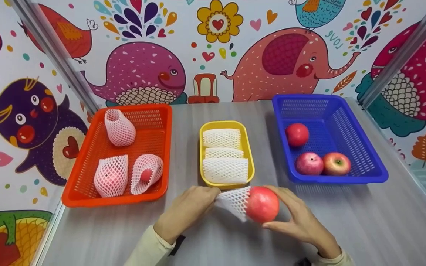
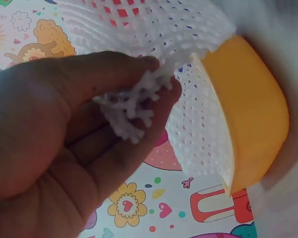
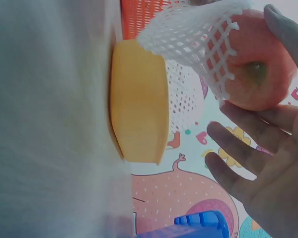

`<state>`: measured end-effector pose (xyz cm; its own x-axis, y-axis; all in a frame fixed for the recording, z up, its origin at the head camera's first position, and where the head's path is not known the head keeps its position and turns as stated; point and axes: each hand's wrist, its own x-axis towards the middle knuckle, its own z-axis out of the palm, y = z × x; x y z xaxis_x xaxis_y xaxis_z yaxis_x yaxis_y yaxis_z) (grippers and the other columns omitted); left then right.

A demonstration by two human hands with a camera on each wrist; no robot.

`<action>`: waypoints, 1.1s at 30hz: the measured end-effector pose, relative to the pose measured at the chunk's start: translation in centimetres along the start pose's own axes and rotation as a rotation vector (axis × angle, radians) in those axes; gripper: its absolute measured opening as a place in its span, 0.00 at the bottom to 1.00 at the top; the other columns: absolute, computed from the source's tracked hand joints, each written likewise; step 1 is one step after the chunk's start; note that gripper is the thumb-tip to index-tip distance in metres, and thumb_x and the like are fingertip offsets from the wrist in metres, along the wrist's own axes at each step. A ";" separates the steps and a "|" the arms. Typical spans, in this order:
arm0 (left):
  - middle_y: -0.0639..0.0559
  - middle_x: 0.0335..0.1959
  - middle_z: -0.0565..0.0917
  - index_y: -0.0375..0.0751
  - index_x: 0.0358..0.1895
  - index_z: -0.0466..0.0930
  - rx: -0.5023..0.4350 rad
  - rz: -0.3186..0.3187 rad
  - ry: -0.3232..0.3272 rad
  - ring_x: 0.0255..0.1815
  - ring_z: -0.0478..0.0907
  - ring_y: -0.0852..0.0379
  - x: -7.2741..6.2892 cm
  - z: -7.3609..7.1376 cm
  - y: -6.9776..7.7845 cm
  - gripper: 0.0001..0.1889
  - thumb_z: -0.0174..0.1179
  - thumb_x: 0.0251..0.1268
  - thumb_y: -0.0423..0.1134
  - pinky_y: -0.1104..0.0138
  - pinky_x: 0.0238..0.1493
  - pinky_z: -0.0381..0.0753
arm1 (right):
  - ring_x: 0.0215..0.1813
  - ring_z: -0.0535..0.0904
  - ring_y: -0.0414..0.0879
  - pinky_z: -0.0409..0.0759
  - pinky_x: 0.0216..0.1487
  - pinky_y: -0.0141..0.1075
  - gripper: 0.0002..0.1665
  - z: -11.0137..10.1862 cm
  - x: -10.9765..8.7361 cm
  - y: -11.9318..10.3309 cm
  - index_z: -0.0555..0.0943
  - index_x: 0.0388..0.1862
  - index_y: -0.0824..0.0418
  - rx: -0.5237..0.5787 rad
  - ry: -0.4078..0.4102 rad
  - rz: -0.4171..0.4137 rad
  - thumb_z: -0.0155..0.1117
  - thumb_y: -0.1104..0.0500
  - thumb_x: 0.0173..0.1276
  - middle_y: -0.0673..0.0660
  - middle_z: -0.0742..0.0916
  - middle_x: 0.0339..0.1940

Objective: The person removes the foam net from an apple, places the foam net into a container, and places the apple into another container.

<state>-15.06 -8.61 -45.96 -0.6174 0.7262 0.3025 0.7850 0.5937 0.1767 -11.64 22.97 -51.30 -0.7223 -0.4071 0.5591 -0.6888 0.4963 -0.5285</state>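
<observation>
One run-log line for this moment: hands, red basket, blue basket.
left hand pinches foam net | right hand holds red fruit, partly inside net | red basket: three netted fruits | blue basket: three bare fruits

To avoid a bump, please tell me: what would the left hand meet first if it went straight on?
Beyond the foam net it pinches, the left hand would probably meet the yellow basket first; height is unclear, so it might pass above.

A purple whale point(image 1: 144, 68) and a pink elephant point(image 1: 252, 66) were on the wall point(image 1: 183, 40), with a yellow flower point(image 1: 220, 21) above. Metal poles point(image 1: 57, 55) stood by the gray table point(image 1: 386, 221).
</observation>
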 end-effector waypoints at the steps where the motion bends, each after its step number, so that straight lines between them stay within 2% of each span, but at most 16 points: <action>1: 0.52 0.25 0.81 0.40 0.34 0.78 -0.006 -0.019 -0.009 0.25 0.79 0.57 -0.1 -0.2 -0.2 0.06 0.67 0.62 0.29 0.68 0.26 0.79 | 0.60 0.77 0.49 0.66 0.64 0.26 0.55 -0.2 -0.1 0.2 0.75 0.69 0.61 0.008 0.009 0.008 0.88 0.50 0.39 0.57 0.81 0.61; 5: 0.51 0.27 0.83 0.39 0.36 0.80 -0.042 -0.080 -0.007 0.25 0.79 0.56 -0.3 -1.4 -1.0 0.05 0.67 0.63 0.30 0.67 0.28 0.81 | 0.59 0.78 0.50 0.66 0.63 0.25 0.56 -1.1 -0.7 0.7 0.75 0.68 0.63 0.002 0.038 0.057 0.89 0.54 0.36 0.58 0.82 0.59; 8: 0.51 0.27 0.82 0.39 0.37 0.80 -0.062 -0.088 0.036 0.26 0.80 0.55 -0.1 -2.5 -1.5 0.05 0.68 0.61 0.29 0.65 0.29 0.82 | 0.58 0.78 0.48 0.69 0.61 0.26 0.56 -1.4 -1.1 0.6 0.76 0.67 0.60 -0.043 0.011 0.115 0.89 0.51 0.36 0.53 0.82 0.59; 10: 0.51 0.27 0.82 0.39 0.37 0.80 -0.053 -0.084 0.059 0.26 0.80 0.54 0.3 -3.3 -1.7 0.06 0.69 0.60 0.30 0.65 0.30 0.83 | 0.58 0.78 0.46 0.74 0.59 0.31 0.55 -1.5 -1.2 0.3 0.76 0.68 0.57 -0.080 -0.023 0.145 0.89 0.48 0.38 0.49 0.81 0.60; 15: 0.49 0.30 0.84 0.39 0.39 0.81 -0.002 -0.091 0.044 0.27 0.79 0.55 2.6 -5.1 -2.4 0.07 0.70 0.61 0.33 0.65 0.33 0.84 | 0.58 0.78 0.45 0.80 0.53 0.47 0.53 -1.3 -1.2 0.0 0.76 0.68 0.55 -0.134 -0.071 0.131 0.87 0.44 0.40 0.47 0.81 0.59; 19: 0.46 0.35 0.86 0.38 0.41 0.82 -0.029 -0.114 -0.003 0.30 0.81 0.54 5.3 -6.0 -3.4 0.07 0.69 0.64 0.34 0.66 0.36 0.84 | 0.57 0.78 0.46 0.80 0.51 0.51 0.53 -1.0 -1.2 0.1 0.76 0.67 0.56 -0.144 -0.085 0.121 0.87 0.44 0.40 0.47 0.82 0.58; 22: 0.46 0.36 0.86 0.38 0.41 0.82 -0.047 -0.151 -0.058 0.31 0.81 0.53 7.4 -6.0 -4.7 0.05 0.66 0.66 0.35 0.66 0.37 0.84 | 0.58 0.78 0.46 0.80 0.51 0.52 0.53 -0.9 -1.3 0.1 0.77 0.66 0.57 -0.151 -0.104 0.138 0.87 0.42 0.40 0.47 0.82 0.58; 26: 0.47 0.39 0.85 0.40 0.47 0.82 -0.069 -0.246 -0.147 0.33 0.78 0.52 9.6 -5.1 -6.5 0.08 0.64 0.68 0.36 0.63 0.42 0.84 | 0.59 0.77 0.47 0.80 0.51 0.52 0.52 -0.6 -1.6 0.0 0.77 0.65 0.56 -0.160 -0.137 0.143 0.84 0.38 0.42 0.46 0.82 0.58; 29: 0.47 0.42 0.85 0.40 0.52 0.82 -0.099 -0.309 -0.194 0.37 0.78 0.52 10.8 -4.2 -7.6 0.12 0.64 0.68 0.36 0.60 0.48 0.83 | 0.58 0.77 0.47 0.80 0.51 0.51 0.52 -0.4 -1.7 0.0 0.77 0.65 0.57 -0.162 -0.144 0.128 0.83 0.36 0.44 0.45 0.82 0.57; 33: 0.45 0.51 0.84 0.39 0.61 0.78 -0.124 -0.357 -0.258 0.45 0.79 0.51 11.7 -2.8 -8.5 0.20 0.64 0.69 0.38 0.57 0.57 0.79 | 0.57 0.78 0.46 0.80 0.51 0.50 0.52 -0.3 -2.0 -0.1 0.77 0.65 0.57 -0.167 -0.139 0.111 0.83 0.35 0.44 0.45 0.82 0.57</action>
<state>-28.84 -6.15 -41.27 -0.8309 0.5552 -0.0381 0.5109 0.7881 0.3434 -10.16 23.92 -52.18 -0.8025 -0.4390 0.4042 -0.5933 0.6589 -0.4624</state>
